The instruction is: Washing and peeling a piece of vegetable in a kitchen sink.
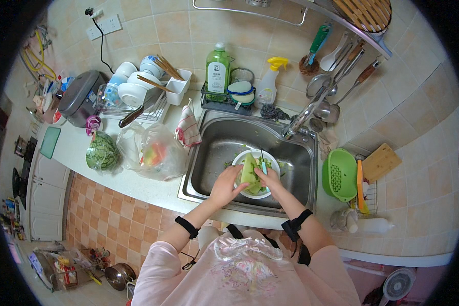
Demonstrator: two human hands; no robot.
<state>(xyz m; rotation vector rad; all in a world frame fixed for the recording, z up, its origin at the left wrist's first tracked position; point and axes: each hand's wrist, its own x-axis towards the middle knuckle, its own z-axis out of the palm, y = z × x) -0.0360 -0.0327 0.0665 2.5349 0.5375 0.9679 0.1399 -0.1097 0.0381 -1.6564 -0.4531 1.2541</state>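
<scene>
Over the steel sink [222,139], my left hand [226,185] grips a pale green piece of melon or gourd [248,172] from its left side. My right hand [271,179] is closed on a small knife with a light blue handle [264,167], its dark blade pointing away from me, at the right of the piece. Beneath both hands is a white bowl [274,160] holding green peelings. More green scraps lie on the sink floor around the bowl. The underside of the piece and part of the bowl are hidden by my hands.
A chrome faucet [304,113] reaches over the sink's far right corner. Left of the sink are a striped cloth [188,128], a plastic bag [164,157] and a cut watermelon [102,152]. A green basket [339,174] stands at the right; dish soap [217,72] stands behind.
</scene>
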